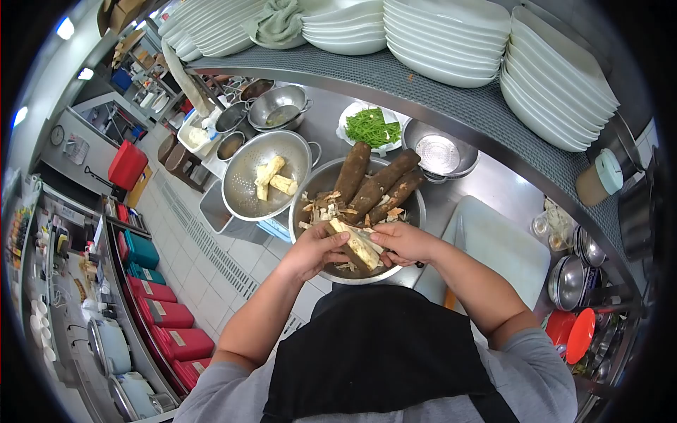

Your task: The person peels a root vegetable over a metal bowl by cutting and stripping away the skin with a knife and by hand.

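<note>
A partly peeled cassava root (pixel 358 247), pale flesh showing beside brown skin, is held over a large steel bowl (pixel 421 211). My left hand (pixel 319 248) is closed around its left side, thumb on top. My right hand (pixel 403 244) is closed at its right side, the thumb against the pale surface. A small black end, like a knife handle (pixel 420 264), sticks out below the right palm; the blade is hard to make out. Unpeeled brown cassava roots (pixel 381 185) and peel scraps (pixel 328 206) lie in the bowl.
To the left, a steel colander (pixel 238 185) holds peeled pieces (pixel 271 178). Chopped greens (pixel 372 128) sit on a white plate behind, beside a steel pan (pixel 441 149). A white cutting board (pixel 502 240) lies right. Stacked white dishes (pixel 444 42) fill the overhead shelf (pixel 352 77).
</note>
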A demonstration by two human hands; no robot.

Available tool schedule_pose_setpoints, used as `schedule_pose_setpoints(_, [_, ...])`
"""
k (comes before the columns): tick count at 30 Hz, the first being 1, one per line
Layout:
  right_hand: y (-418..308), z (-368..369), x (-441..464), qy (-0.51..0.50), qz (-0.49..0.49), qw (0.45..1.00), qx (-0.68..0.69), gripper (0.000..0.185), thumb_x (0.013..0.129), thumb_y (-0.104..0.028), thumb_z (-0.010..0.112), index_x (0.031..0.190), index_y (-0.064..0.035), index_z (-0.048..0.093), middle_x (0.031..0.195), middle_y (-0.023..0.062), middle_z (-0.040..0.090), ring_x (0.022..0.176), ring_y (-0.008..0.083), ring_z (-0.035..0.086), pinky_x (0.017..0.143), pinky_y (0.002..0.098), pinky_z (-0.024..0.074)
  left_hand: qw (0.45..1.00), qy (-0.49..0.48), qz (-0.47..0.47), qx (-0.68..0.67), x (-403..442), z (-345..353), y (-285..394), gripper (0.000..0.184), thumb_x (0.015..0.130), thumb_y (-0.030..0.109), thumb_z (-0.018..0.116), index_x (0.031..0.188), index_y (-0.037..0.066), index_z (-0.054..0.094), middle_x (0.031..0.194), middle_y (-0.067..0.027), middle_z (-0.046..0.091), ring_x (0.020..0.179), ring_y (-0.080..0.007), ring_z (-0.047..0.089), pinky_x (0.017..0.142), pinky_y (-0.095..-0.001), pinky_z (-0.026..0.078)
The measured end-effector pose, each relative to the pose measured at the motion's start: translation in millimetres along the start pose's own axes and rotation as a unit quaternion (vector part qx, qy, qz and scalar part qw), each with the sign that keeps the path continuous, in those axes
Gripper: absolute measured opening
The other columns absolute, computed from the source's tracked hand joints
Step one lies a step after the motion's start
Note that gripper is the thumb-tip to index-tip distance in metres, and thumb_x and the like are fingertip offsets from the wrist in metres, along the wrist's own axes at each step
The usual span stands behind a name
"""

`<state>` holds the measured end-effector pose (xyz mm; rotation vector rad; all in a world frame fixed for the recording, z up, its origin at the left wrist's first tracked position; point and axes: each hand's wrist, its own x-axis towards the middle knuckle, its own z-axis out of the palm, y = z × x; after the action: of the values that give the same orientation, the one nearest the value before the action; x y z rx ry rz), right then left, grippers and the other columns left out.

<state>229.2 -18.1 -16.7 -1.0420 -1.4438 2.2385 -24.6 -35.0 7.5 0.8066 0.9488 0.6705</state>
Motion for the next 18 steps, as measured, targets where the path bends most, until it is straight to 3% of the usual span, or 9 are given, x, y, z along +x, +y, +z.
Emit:
schedule_pose_setpoints(5, [12.5,-1.1,5.7,-0.058,0.025,0.995,0.074,0.029,0.109,-0.033,0.043,0.117,-0.0084,0.057,0.071,0.0101,0.061,0.038,0.0029,0.037,0.034,0.0200,0.0272,0.995,-0.056,-0.036,-0.071,4.0,-13.0,-9.6,0.040,0.098,0.021,0.066,0.129,0.000,0.052,0.121,-0.0105,0.065,0.101,-0.0199,0.068,0.084,-0.0322,0.060])
schedule_pose_setpoints(7, [17.4,9.4,9.3,0.014,-0.004,1.000,0.027,0.031,0.109,-0.035,0.043,0.116,-0.0078,0.057,0.070,0.0081,0.061,0.036,0.0024,0.033,0.033,0.0207,0.0256,0.999,-0.022,-0.013,-0.036,6.3,-12.2,-11.6,0.040,0.098,0.022,0.067,0.128,-0.001,0.053,0.119,-0.0104,0.066,0.101,-0.0197,0.068,0.084,-0.0326,0.060])
schedule_pose_setpoints(9, [19.2,25.0,11.6,0.071,-0.054,0.991,-0.101,0.036,0.108,-0.034,0.043,0.124,-0.0051,0.057,0.087,0.0146,0.065,0.052,0.0155,0.057,0.049,0.0282,0.0476,1.000,0.013,0.010,-0.001,6.9,-8.8,-12.0,0.041,0.097,0.023,0.068,0.126,-0.002,0.054,0.118,-0.0102,0.066,0.101,-0.0196,0.068,0.083,-0.0330,0.060])
schedule_pose_setpoints(10, [24.1,30.9,11.3,0.167,-0.124,0.947,-0.247,0.039,0.108,-0.034,0.041,0.131,-0.0046,0.054,0.100,0.0174,0.064,0.080,0.0261,0.060,0.072,0.0356,0.0484,0.999,0.043,0.013,0.017,6.9,-4.8,-10.3,0.041,0.096,0.023,0.070,0.125,-0.002,0.055,0.116,-0.0098,0.066,0.101,-0.0192,0.068,0.082,-0.0331,0.060])
schedule_pose_setpoints(11, [25.5,34.5,11.9,0.257,-0.190,0.867,-0.383,0.044,0.107,-0.033,0.040,0.137,-0.0041,0.051,0.112,0.0202,0.063,0.108,0.0367,0.063,0.095,0.0430,0.0492,0.997,0.073,0.018,0.035,7.2,-1.0,-7.4,0.040,0.095,0.024,0.071,0.123,-0.002,0.057,0.115,-0.0095,0.066,0.101,-0.0188,0.068,0.081,-0.0332,0.061])
schedule_pose_setpoints(12, [16.2,40.3,6.8,0.256,-0.161,0.887,-0.349,0.048,0.106,-0.033,0.039,0.144,-0.0061,0.046,0.123,0.0260,0.057,0.116,0.0433,0.057,0.100,0.0471,0.0455,0.997,0.073,0.021,0.034,7.3,1.7,-4.6,0.040,0.095,0.024,0.071,0.123,-0.002,0.057,0.115,-0.0095,0.066,0.101,-0.0188,0.068,0.081,-0.0332,0.061])
schedule_pose_setpoints(18, [7.5,41.4,2.8,0.271,-0.213,0.880,-0.325,0.048,0.105,-0.029,0.041,0.149,-0.0107,0.041,0.126,0.0247,0.057,0.117,0.0422,0.058,0.102,0.0466,0.0451,0.996,0.074,0.037,0.042,4.0,5.9,1.7,0.038,0.096,0.023,0.070,0.122,-0.002,0.059,0.114,-0.0103,0.068,0.099,-0.0189,0.069,0.080,-0.0343,0.063])
